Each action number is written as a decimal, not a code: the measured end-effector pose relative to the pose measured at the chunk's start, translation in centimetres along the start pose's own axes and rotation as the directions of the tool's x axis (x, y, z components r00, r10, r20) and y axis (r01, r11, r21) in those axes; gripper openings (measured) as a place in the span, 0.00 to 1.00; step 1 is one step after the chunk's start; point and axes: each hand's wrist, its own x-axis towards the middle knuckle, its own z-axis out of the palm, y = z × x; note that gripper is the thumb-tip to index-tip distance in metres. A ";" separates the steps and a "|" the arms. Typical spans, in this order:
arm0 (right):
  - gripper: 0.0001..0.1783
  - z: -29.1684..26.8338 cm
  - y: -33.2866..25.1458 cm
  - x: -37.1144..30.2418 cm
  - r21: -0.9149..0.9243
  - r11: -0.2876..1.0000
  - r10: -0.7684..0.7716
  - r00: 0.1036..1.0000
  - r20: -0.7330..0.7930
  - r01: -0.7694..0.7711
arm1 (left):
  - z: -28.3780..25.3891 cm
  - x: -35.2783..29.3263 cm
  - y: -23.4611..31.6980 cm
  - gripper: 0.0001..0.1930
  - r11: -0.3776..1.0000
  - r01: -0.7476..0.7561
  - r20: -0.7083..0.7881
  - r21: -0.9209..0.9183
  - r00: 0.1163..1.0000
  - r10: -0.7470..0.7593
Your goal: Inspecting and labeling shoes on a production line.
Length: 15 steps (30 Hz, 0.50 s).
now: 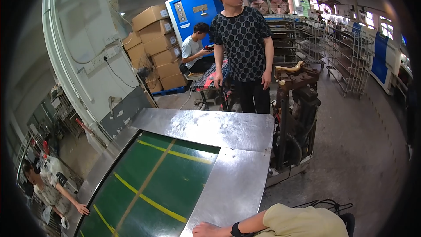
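Observation:
At the lower edge, my right hand rests on the bare metal border of a conveyor table. A black band circles the wrist, and the sleeve above is pale yellow. The picture's edge cuts off the fingers, so I cannot tell whether they are curled or flat. Beside the hand runs a green conveyor belt with yellow cross lines and a tan lengthwise stripe. My left hand is out of view.
Across the belt, a seated person's hand touches the far border. Beyond the table's end stands a person in a patterned shirt; another sits near stacked cartons. A dark machine stands by the corner. Wire racks line the right.

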 end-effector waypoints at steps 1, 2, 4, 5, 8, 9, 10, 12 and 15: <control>0.07 -0.1 -0.1 0.0 -0.013 1.000 0.011 0.999 0.031 -0.011 | -0.2 0.2 0.1 0.16 1.000 -0.007 -0.002 0.008 1.000 0.007; 0.06 -0.1 -0.1 0.1 -0.026 0.999 0.023 0.998 0.062 -0.021 | -0.3 0.4 0.1 0.16 1.000 -0.012 -0.004 0.015 1.000 0.012; 0.09 1.6 1.5 -0.2 -0.017 1.000 -0.022 0.998 -0.058 0.021 | -0.4 0.9 0.3 0.16 0.999 -0.029 0.002 0.036 1.000 0.029; 0.13 2.5 2.3 -0.4 -0.012 0.998 -0.066 0.984 -0.167 0.065 | -0.5 1.1 0.4 0.16 0.998 -0.037 0.006 0.046 0.999 0.037; 0.12 2.1 1.5 -0.2 -0.073 0.996 -0.064 0.986 -0.155 0.053 | -0.8 1.4 0.4 0.16 0.996 -0.046 0.010 0.071 0.999 0.045; 0.12 2.1 1.5 -0.3 -0.072 0.996 -0.062 0.985 -0.161 0.051 | -0.8 1.5 0.6 0.16 0.996 -0.050 0.012 0.079 0.999 0.050; 0.12 2.0 1.6 -0.3 -0.070 0.996 -0.067 0.986 -0.156 0.056 | -0.8 1.6 0.7 0.16 0.995 -0.055 0.015 0.086 0.998 0.054; 0.13 1.9 1.4 -0.3 -0.066 0.996 -0.069 0.986 -0.154 0.060 | -0.8 1.7 0.9 0.16 0.993 -0.061 0.020 0.100 0.998 0.059; 0.14 1.8 1.1 -0.2 -0.045 0.998 -0.047 0.990 -0.132 0.041 | -0.9 1.6 1.0 0.16 0.990 -0.068 0.026 0.122 0.998 0.065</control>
